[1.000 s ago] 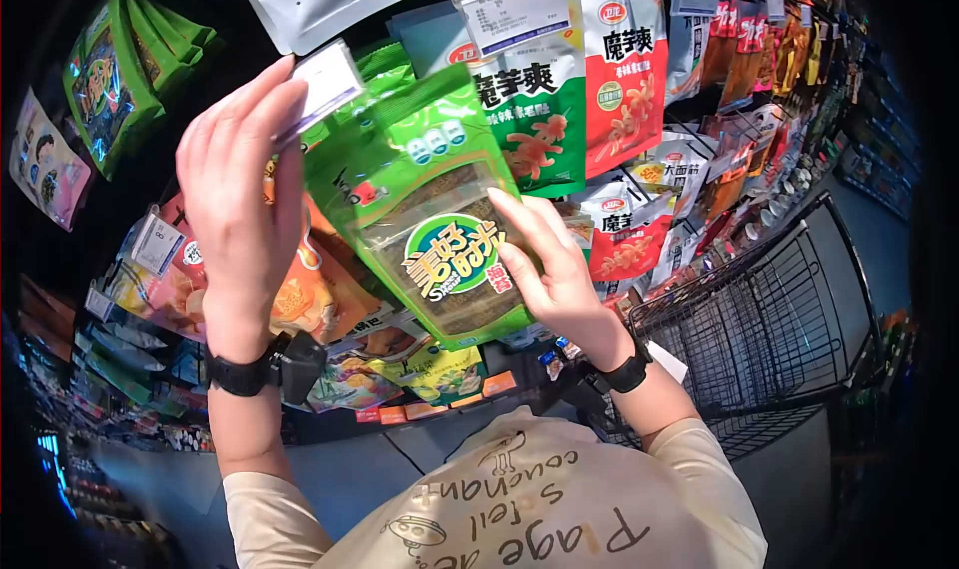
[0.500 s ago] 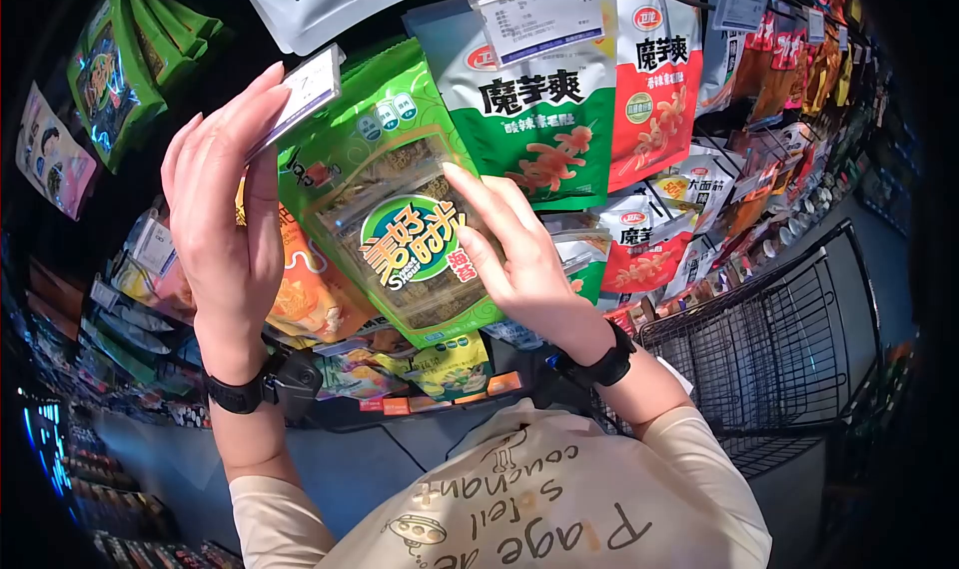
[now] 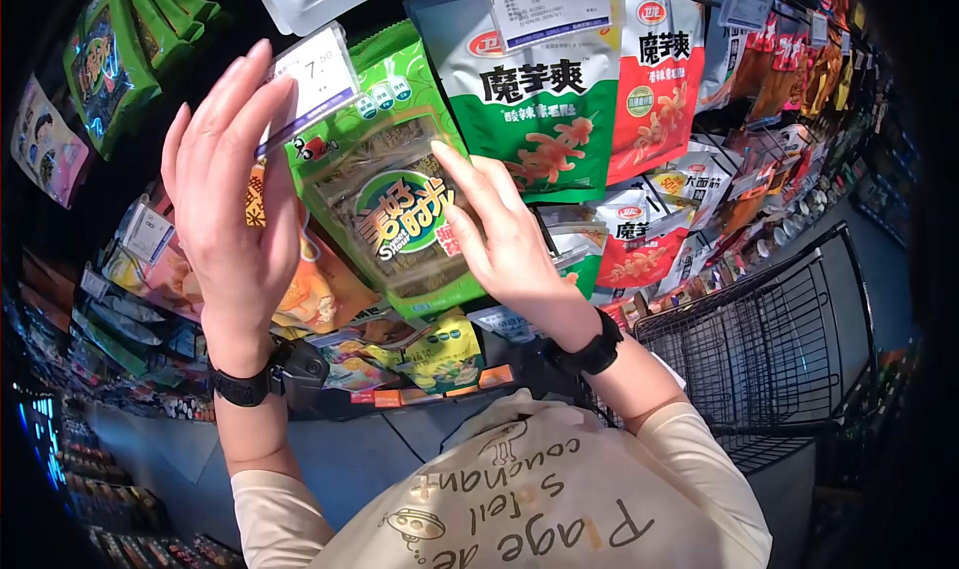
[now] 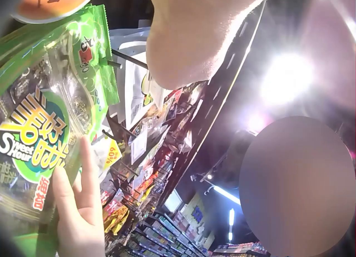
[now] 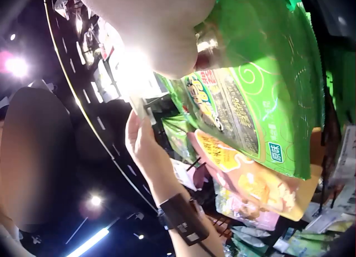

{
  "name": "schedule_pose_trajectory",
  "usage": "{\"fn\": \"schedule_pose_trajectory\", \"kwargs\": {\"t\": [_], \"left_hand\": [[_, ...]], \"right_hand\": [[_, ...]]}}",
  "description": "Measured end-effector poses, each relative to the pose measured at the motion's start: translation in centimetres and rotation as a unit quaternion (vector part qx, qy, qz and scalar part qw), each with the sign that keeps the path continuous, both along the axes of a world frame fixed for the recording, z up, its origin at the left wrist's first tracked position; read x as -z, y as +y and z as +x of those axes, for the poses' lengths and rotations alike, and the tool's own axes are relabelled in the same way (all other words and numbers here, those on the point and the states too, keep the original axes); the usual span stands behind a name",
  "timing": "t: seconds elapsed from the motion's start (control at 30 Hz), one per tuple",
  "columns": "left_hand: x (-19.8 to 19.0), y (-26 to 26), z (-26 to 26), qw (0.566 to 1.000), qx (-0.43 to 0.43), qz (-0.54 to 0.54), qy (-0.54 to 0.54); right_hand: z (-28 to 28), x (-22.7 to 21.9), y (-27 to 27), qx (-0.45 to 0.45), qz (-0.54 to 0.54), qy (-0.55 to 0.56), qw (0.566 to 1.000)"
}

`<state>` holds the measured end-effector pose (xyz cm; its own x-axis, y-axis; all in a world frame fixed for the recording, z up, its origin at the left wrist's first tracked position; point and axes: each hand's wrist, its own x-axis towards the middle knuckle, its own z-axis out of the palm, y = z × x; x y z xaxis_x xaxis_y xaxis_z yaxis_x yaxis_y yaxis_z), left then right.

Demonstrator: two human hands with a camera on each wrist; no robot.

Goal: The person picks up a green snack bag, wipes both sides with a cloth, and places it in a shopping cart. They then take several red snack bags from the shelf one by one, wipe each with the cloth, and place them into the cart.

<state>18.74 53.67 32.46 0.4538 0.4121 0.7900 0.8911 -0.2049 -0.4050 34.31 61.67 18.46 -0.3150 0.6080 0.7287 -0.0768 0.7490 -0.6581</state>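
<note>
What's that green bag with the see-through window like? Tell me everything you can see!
The green bag is shiny, looks like plastic, and seems closed, with a jagged top edge. Dark food shows through its clear window. Over that sits a round green label with big yellow characters and the words "Sweet Hour". In the head view it leans, top toward the left, and a price tag overlaps its top corner. The right grip rests fingers on its front.
</note>
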Motion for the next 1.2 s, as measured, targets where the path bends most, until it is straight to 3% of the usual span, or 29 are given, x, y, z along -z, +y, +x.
{"fn": "schedule_pose_trajectory", "kwargs": {"t": [0.13,0.2,0.33,0.4,0.47,0.53,0.6,0.7,0.8,0.87,0.9,1.0,1.07,1.1,1.2], "left_hand": [[4.0,-0.6,0.0,0.995,0.069,0.069,-0.006],[7.0,-0.7,1.3,0.998,0.047,0.023,-0.037],[12.0,1.1,2.7,0.985,-0.003,-0.092,-0.148],[12.9,2.2,2.7,0.987,-0.013,-0.097,-0.128],[13.3,3.3,2.6,0.977,-0.091,-0.120,-0.152],[13.3,4.3,1.8,0.980,-0.108,-0.100,-0.136],[13.4,4.8,1.2,0.983,-0.095,-0.091,-0.125],[13.9,5.2,0.7,0.984,-0.098,-0.087,-0.120],[15.2,4.3,0.0,0.978,-0.006,-0.099,-0.183],[15.1,2.0,1.6,0.986,0.038,-0.067,-0.148],[15.8,1.1,2.1,0.980,0.103,-0.070,-0.156],[18.9,-1.4,2.4,0.948,0.222,-0.161,-0.159],[20.8,-2.7,2.6,0.930,0.234,-0.244,-0.148],[21.5,-3.3,2.8,0.920,0.234,-0.274,-0.156],[22.9,-4.7,3.1,0.895,0.228,-0.340,-0.175]], "right_hand": [[-0.3,1.5,0.6,-0.011,-0.003,-0.018,1.000],[0.7,1.8,0.4,0.113,0.119,-0.054,0.985],[5.3,3.3,-1.9,0.140,0.120,-0.051,0.982],[8.5,4.7,-3.3,0.175,0.129,-0.081,0.973],[11.5,6.7,-5.0,0.205,0.072,-0.105,0.970],[14.3,9.3,-7.0,0.255,-0.001,-0.152,0.955],[17.0,11.7,-8.9,0.334,-0.033,-0.212,0.918],[20.6,15.7,-13.6,0.414,-0.178,-0.293,0.843],[21.8,20.9,-19.2,0.460,-0.240,-0.378,0.767],[20.8,22.8,-22.0,0.449,-0.292,-0.389,0.749],[20.3,24.1,-22.9,0.450,-0.307,-0.397,0.739],[19.3,26.5,-23.8,0.515,-0.281,-0.434,0.683],[20.1,27.6,-23.6,0.520,-0.324,-0.445,0.653],[20.0,27.4,-23.5,0.552,-0.273,-0.425,0.664],[20.2,27.1,-23.2,0.556,-0.293,-0.430,0.648]]}}
